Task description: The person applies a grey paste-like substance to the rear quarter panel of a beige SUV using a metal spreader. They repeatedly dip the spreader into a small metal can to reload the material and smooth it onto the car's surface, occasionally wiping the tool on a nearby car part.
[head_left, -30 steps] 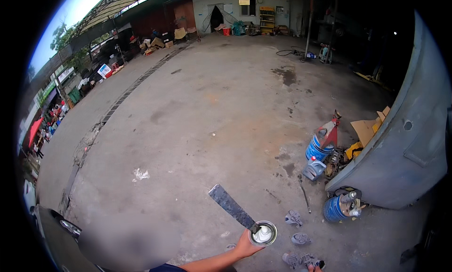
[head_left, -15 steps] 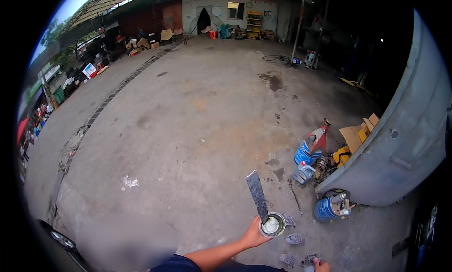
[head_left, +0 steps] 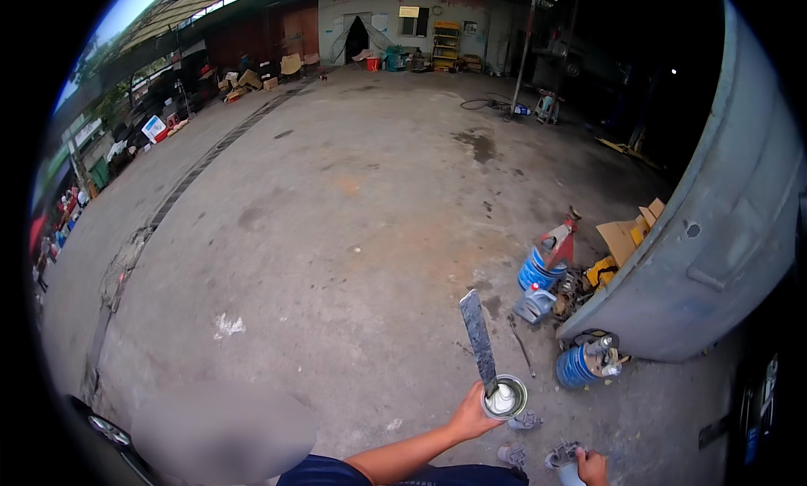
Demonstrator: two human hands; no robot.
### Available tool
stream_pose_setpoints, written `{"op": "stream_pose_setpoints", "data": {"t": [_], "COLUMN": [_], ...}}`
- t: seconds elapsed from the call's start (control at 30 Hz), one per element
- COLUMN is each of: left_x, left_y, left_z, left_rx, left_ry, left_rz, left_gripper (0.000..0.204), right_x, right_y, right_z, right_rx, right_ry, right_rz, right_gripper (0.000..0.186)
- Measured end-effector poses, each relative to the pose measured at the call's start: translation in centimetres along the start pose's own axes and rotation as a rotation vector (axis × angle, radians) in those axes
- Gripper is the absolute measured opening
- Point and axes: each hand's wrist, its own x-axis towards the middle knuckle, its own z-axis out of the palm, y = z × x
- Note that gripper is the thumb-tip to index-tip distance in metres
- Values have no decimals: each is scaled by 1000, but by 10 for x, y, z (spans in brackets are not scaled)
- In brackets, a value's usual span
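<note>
My left hand (head_left: 471, 414) is wrapped round an open metal tin (head_left: 504, 397) of white paste, low in the middle of the head view. A wide, dark, stained flat blade (head_left: 478, 335) stands tilted in the tin against its rim, rising toward the upper left. My right hand (head_left: 593, 469) is at the lower right edge, closed on a pale object that I cannot make out, cut off by the frame. Several small grey items (head_left: 523, 419) lie on the concrete beneath the tin and near that hand; I cannot tell what they are.
A grey curved panel (head_left: 689, 250) stands right, beside blue drums (head_left: 573, 370), a grey jug (head_left: 532, 305), red equipment (head_left: 560, 246) and cardboard (head_left: 619, 238). A drain strip (head_left: 210, 158) runs along the left. A car wheel (head_left: 109, 431) shows lower left, people (head_left: 59, 225) far left. A blurred patch hides the bottom left.
My left hand and tin have moved right in the view, and the blade stands more upright. More of my right hand has come into view. The surroundings have shifted slightly as my head turned.
</note>
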Motion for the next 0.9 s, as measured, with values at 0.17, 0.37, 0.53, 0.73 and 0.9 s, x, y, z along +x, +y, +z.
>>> {"op": "stream_pose_setpoints", "data": {"t": [0.17, 0.37, 0.53, 0.73, 0.9], "left_x": [-6, -3, 3, -3, -5], "left_y": [1, 5, 30, 23, 21], "left_z": [-1, -2, 9, 20, 24], "left_rx": [95, 102, 13, -16, -26], "left_ry": [-3, 45, 20, -50, -161], "left_rz": [-13, 55, 58, 40, -3], "left_gripper": [73, 67, 59, 68, 81], "right_x": [16, 40, 35, 50, 60], "right_y": [-148, -214, -292, -351, -384], "right_z": [-86, -170, -260, -309, -317], "right_rx": [-215, -44, -85, -176, -235], "right_ry": [-40, -66, 125, 313, 263], "right_rz": [286, 144, -24, -333, -506], "right_gripper": [61, 29, 24, 19, 22]}}
